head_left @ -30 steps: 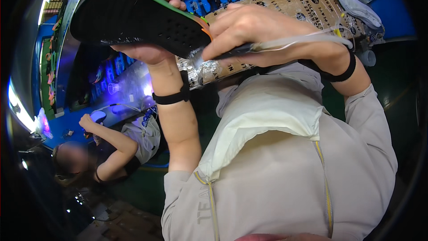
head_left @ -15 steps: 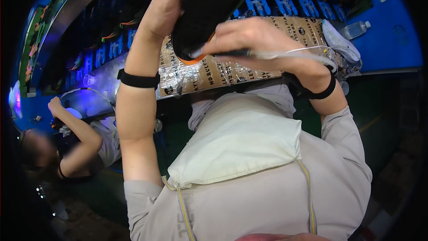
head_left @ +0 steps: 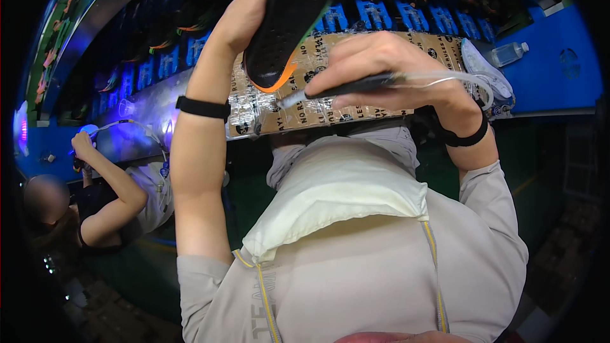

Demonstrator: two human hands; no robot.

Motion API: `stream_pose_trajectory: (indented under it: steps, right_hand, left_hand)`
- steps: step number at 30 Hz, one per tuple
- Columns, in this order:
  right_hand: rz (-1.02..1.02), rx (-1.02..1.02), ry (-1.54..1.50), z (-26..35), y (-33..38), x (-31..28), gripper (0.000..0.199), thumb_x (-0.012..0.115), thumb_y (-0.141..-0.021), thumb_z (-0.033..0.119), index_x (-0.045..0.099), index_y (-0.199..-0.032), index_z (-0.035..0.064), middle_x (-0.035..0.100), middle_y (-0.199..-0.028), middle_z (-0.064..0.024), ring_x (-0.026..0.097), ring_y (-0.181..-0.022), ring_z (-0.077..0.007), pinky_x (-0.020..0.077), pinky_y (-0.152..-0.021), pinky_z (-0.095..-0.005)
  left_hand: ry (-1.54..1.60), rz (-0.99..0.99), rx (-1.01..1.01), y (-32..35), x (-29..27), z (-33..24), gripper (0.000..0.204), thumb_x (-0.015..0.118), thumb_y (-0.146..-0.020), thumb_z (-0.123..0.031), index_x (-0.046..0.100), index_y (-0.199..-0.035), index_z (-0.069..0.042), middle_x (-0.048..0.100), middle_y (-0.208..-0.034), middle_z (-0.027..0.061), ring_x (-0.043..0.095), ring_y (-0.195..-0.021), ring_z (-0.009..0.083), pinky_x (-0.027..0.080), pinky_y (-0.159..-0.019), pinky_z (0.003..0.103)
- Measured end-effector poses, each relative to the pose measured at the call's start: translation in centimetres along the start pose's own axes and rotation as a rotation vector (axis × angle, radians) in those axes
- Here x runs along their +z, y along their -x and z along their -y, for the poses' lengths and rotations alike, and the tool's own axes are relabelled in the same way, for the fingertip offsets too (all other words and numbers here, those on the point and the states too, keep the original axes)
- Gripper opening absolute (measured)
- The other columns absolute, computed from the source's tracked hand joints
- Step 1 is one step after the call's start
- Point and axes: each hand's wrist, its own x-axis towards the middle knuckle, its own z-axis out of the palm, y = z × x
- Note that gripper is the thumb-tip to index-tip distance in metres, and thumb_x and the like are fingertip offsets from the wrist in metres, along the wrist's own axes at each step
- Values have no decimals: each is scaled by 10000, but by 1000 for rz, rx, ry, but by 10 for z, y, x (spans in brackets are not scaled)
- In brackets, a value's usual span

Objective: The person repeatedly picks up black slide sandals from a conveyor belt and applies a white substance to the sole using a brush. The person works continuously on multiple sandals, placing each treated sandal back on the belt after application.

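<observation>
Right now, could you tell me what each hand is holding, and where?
Left hand grips the black shoe sole along its edge; right hand holds a thin dark tool by its shaft.

Blue desk (head_left: pixel 559 70): printed cardboard sheet (head_left: pixel 356 98) flat across the middle, clear plastic bottle (head_left: pixel 508 54) lying at right, white shoe (head_left: pixel 486 73) beside the sheet's edge.

Overall illumination is dim, with a blue-violet cast. Glare appears on the shiny blue-lit metal worktop (head_left: pixel 136 121) at left. Fisheye distortion bends straight edges; the corners vignette to black. The raised black shoe sole with orange edge (head_left: pixel 286 22) is underexposed, slightly blurred.
</observation>
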Motion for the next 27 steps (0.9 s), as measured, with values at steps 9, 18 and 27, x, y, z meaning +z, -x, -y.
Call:
stream_pose_trajectory:
  steps: [9,18,27]
  right_hand:
    - [-680,449,-464,-42,51,24,197,735,-935,54,808,-1115,20,724,-874,13,561,-724,-21,436,-642,-195]
    - [-752,574,-482,-80,39,71,180,744,-929,124,796,-1065,18,721,-870,16,596,-775,-42,485,-691,-230]
    - [-846,527,-136,-87,-18,70,266,732,-866,261,785,-997,36,777,-885,-151,755,-782,-282,585,-749,-367]
  left_hand:
    - [955,263,-127,111,-71,129,1142,409,-929,-900,355,-1643,-11,378,-1638,358,379,-1468,643,392,-1082,835]
    - [1239,223,-321,139,12,184,834,413,-1020,-529,360,-1621,47,450,-1545,416,533,-1383,571,486,-1083,730]
    - [1237,53,-243,112,81,149,924,263,-1033,-784,489,-1563,-62,616,-1391,254,619,-1252,413,499,-1047,633]
